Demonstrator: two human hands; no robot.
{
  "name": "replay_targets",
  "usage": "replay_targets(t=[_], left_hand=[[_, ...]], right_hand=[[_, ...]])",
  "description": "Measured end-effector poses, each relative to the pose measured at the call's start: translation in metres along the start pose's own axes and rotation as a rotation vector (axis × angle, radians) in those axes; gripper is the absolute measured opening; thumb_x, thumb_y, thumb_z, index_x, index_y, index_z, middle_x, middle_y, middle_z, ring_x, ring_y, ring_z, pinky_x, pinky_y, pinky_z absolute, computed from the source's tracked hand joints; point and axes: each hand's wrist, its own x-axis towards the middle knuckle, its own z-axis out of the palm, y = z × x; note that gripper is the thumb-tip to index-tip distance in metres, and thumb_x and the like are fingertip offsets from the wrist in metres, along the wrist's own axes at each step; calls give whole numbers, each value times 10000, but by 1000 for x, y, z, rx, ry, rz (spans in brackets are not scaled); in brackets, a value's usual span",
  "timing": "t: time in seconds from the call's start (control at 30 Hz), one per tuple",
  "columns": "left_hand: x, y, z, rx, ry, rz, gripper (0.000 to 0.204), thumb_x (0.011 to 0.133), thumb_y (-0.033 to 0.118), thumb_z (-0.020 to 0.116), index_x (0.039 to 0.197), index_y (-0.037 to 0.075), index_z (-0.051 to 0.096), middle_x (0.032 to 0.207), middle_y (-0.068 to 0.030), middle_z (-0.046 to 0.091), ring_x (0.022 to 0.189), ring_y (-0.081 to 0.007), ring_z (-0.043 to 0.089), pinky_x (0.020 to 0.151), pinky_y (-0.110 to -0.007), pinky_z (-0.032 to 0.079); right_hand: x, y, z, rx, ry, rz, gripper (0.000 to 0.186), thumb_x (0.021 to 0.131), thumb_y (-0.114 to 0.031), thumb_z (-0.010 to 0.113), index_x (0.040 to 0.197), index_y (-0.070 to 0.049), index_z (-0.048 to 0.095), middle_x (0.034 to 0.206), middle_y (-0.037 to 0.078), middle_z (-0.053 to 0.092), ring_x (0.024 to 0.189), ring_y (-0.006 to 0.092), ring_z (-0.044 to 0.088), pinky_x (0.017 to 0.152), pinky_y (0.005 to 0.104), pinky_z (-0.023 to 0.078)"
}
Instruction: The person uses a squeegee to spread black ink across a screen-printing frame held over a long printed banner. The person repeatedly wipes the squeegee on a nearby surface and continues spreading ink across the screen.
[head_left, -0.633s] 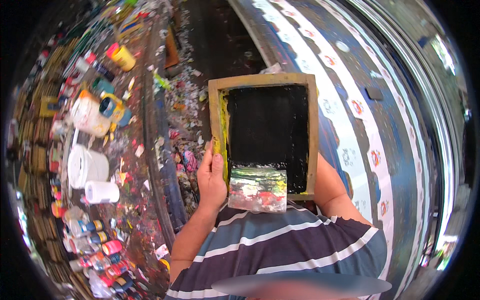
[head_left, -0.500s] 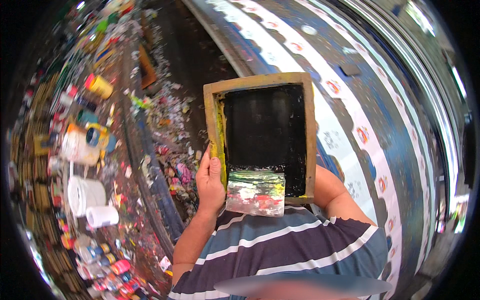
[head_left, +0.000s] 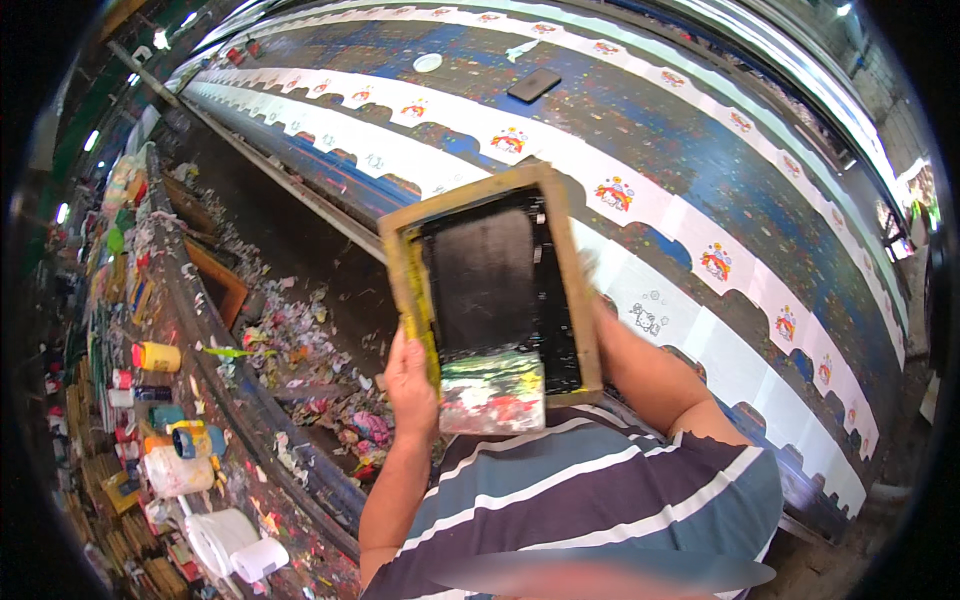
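Observation:
My left hand (head_left: pixel 408 385) grips the left side of a wooden screen frame (head_left: pixel 455 190) with a black inner face (head_left: pixel 485 280) and yellow smears along its left bar. The frame tilts slightly in front of my striped shirt. A flat square piece (head_left: pixel 490 395), smeared with white, green and red paint, lies over its lower part. My right forearm (head_left: pixel 645 365) reaches up to the right side of the frame; that hand is mostly hidden behind it and blurred, so I cannot make out its fingers.
Long printing tables (head_left: pixel 638 140) with white strips (head_left: pixel 563 165) of printed cartoon figures curve across the top and right; a dark phone-like slab (head_left: pixel 533 84) lies on one. On the left, a paint-stained bench (head_left: pixel 280 495) holds several tubs and bottles. Scraps litter the dark floor (head_left: pixel 250 200) between them.
My view has swung toward the printed tables, which now fill the top and right. The frame, still in my left hand, has tilted slightly anticlockwise and shifted a little left.

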Motion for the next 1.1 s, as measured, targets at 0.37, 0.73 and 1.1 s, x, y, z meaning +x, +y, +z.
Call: replay_targets(t=[0.37, 0.73, 1.1], left_hand=[[8, -5, 37, -109, -132, -29, 558, 1264, 263, 536, 1709, -73, 500, 1659, -136, 628, 1500, -201, 588, 1274, -348, 442], [9, -13, 20, -35, 46, -92, 564, 1262, 322, 552, 1707, -24, 536, 1578, -97, 685, 1409, -175, 646, 1221, -337, 485], [28, -32, -110, 165, 330, -47, 446, 1259, 279, 542, 1582, -18, 620, 1235, -12, 706, 1081, -117, 626, 949, -310, 515]], right_hand=[[-18, 5, -17, 24, 32, 61, 757, 1002, -484, 830, 1585, -42, 637, 1373, 156, 797, 1130, 271, 813, 932, 417, 691], [-46, 98, -28, 299, 222, 439, 692, 1036, -437, 814, 1573, -35, 643, 1384, 169, 795, 1156, 291, 818, 982, 441, 698], [-43, -154, -93, -160, 390, -423, 510, 1147, -436, 656, 1496, -65, 666, 1318, 138, 785, 1013, 219, 795, 768, 378, 655]])
